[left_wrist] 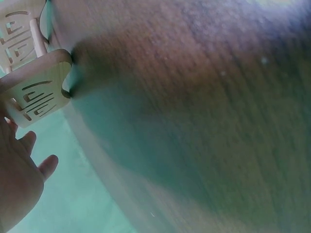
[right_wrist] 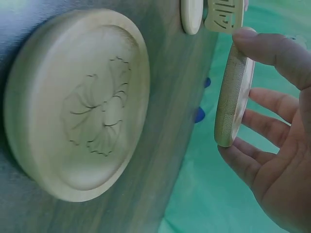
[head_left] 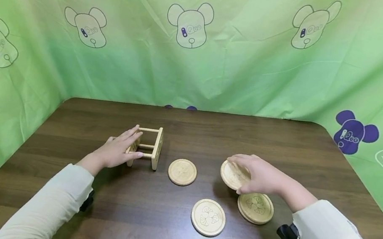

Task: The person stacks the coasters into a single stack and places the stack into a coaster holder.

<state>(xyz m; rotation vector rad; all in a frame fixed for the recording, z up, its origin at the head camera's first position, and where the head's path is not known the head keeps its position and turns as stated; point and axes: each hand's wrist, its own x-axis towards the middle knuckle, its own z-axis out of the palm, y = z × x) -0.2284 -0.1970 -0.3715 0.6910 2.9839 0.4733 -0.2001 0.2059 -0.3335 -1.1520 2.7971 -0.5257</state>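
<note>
My left hand [head_left: 116, 151] is at the left side panel of a small wooden coaster rack [head_left: 157, 150], with thumb and fingers spread around that panel's two ends. Cut-out slots show in the rack's panels [left_wrist: 41, 99] in the left wrist view. A round wooden coaster [head_left: 232, 175] is held by its rim in my right hand [head_left: 260, 174], tilted and raised off the table. From the right wrist view, the thumb and fingers pinch this coaster [right_wrist: 231, 99] from opposite edges. Just below that hand lie stacked coasters [head_left: 255, 210] with a carved leaf pattern.
One coaster [head_left: 182, 172] lies flat right of the rack, and another [head_left: 208, 217] lies nearer the front. All rest on a dark brown wooden table [head_left: 142, 222]. A green printed cloth [head_left: 222, 78] hangs behind and along both sides.
</note>
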